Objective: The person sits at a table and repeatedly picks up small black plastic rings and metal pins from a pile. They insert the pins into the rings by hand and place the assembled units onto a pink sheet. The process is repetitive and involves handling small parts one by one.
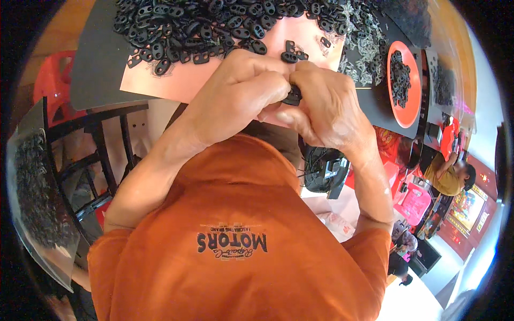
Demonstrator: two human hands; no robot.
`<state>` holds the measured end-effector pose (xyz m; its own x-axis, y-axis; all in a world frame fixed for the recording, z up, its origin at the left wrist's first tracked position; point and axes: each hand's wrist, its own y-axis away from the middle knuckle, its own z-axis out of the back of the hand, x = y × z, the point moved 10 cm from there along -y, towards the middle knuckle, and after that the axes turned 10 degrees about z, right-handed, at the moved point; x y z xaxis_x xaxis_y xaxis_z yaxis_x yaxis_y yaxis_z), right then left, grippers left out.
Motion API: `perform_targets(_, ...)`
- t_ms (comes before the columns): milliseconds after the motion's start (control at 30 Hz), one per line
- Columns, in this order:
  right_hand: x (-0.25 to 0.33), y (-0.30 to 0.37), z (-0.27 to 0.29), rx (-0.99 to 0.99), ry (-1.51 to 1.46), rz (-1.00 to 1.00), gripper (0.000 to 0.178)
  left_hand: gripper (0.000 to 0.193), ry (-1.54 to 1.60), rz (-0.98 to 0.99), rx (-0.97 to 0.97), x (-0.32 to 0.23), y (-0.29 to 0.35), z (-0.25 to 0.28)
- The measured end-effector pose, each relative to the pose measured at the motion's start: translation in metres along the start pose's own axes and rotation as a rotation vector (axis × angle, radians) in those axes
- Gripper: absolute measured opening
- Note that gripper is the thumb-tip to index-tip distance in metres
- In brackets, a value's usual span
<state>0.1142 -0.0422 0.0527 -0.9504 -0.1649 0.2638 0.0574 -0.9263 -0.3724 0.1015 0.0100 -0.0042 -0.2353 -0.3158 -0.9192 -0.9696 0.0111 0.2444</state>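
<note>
Head view: left hand [243, 99] and right hand [329, 104] are both pinching one black part [292, 97], grips drawn tight, by the bench's [96, 72] near edge. They are hiding its underside; uneven pressure would be risking a slip over that edge.

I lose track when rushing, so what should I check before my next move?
1. Grip on the black piece: ok, the left hand and right hand are both on it.
2. Its full condition: cannot tell, the hands cover much of it.
3. A free hand: not ok, both are occupied.
4. Supply of black parts: ok, heaped on the pink sheet.
5. Red dish in view: ok, holding small black pieces.
</note>
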Motion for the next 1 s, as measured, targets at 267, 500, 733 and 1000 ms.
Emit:
perform_targets(267, -0.007, 0.021, 0.011, -0.05, -0.048, -0.099, 0.052, 0.024, -0.038, 0.049, 0.031, 0.008, -0.001, 0.001)
perform_targets(500, 0.001, 0.013, 0.011, -0.072, -0.024, -0.051, 0.044, 0.023, -0.025, 0.02, 0.021, 0.004, 0.001, -0.001)
perform_targets(733, 0.007, 0.011, 0.012, -0.146, -0.052, -0.011, 0.03, 0.023, -0.016, 0.007, 0.028, 0.004, 0.001, -0.004)
perform_targets(1000, -0.003, 0.019, 0.004, -0.08, -0.245, -0.127, 0.025, 0.023, -0.072, -0.002, -0.008, 0.003, 0.003, -0.003)
